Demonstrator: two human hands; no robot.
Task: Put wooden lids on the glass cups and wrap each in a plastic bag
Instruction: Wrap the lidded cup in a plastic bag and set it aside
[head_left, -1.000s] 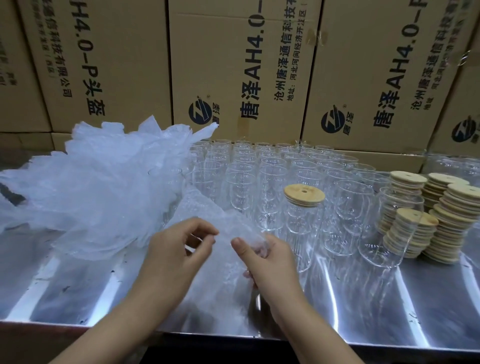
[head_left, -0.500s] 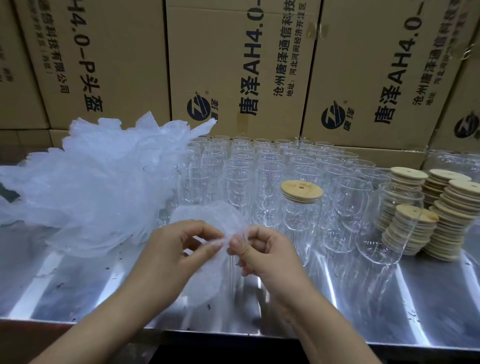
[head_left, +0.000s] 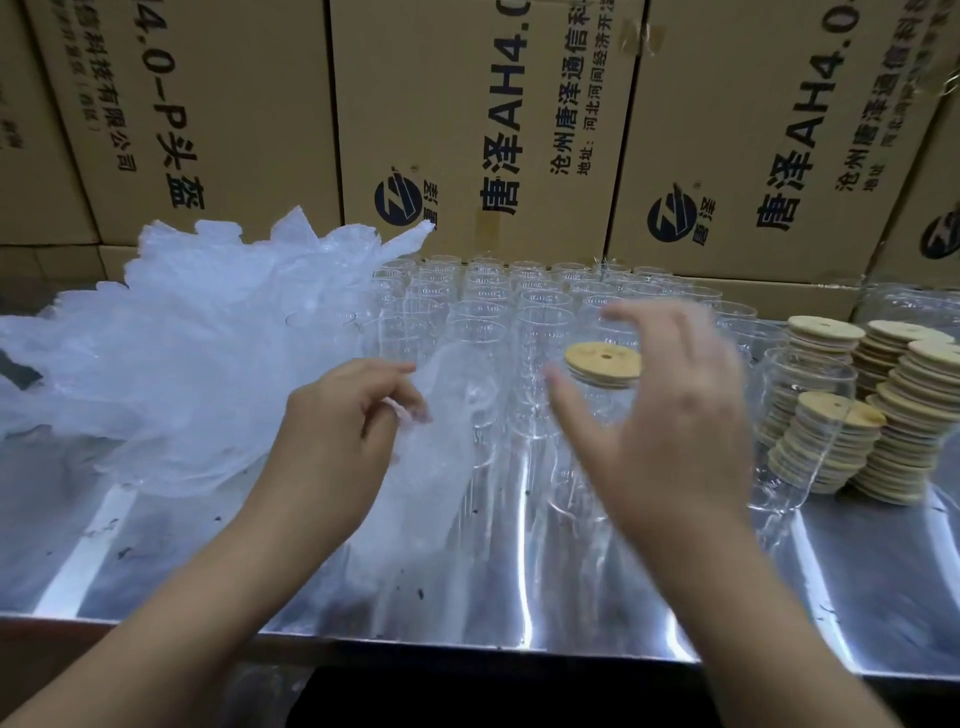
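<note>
Head view | left hand (head_left: 337, 441) is pinching a clear plastic bag (head_left: 431, 478) above the steel table (head_left: 857, 597) | right hand (head_left: 670, 426) is hovering, fingers spread, gripping nothing, just before the lidded glass cup (head_left: 597, 397) | lid stacks (head_left: 904, 415) are sitting far right

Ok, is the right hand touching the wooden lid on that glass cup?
Cannot tell. In the head view the open right hand is motion-blurred and overlaps one edge of the wooden lid; neither contact nor a gap shows plainly.
</note>
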